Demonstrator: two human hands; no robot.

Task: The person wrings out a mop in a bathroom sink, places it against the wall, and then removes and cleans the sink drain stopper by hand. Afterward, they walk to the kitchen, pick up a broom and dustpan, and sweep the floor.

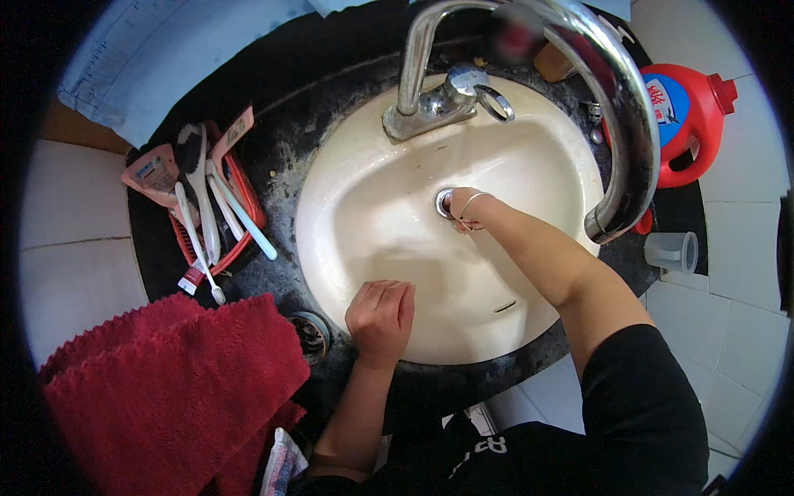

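My right hand reaches down to the metal drain fitting of a cream washbasin. Its fingertips are hidden at the drain, so I cannot tell whether they grip anything. A thin bracelet circles that wrist. Over the basin's front-left rim is my left hand, fingers curled together with no object visible in them. A chrome faucet is mounted on the back rim, its lever angled to the right. The thick curved spout arches along the right side, close to my right forearm.
A red basket with brushes and toothbrushes stands left on the black countertop. Nearer are a dark red towel and a small round tin. At right stand a red detergent jug and a clear plastic cup.
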